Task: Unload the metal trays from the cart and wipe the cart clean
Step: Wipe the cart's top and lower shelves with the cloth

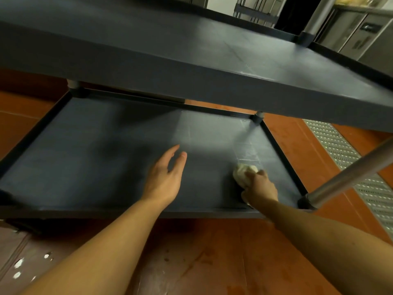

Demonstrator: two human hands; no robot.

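The cart's dark blue bottom shelf (102,158) lies below me and carries no trays. Its upper shelf (191,56) juts over the top of the view, bare as well. My right hand (260,186) presses a crumpled pale cloth (242,174) onto the bottom shelf near its right front corner. Wet streaks (246,145) shine on the shelf just beyond the cloth. My left hand (164,177) hovers over the middle of the shelf, fingers apart, holding nothing. No metal trays are in view.
A steel cart post (348,177) slants up from the right front corner. The floor is red-brown tile (212,262) with a perforated metal drain grate (344,150) on the right. Stainless cabinets (350,33) stand at the back right. White specks (19,265) dot the floor at lower left.
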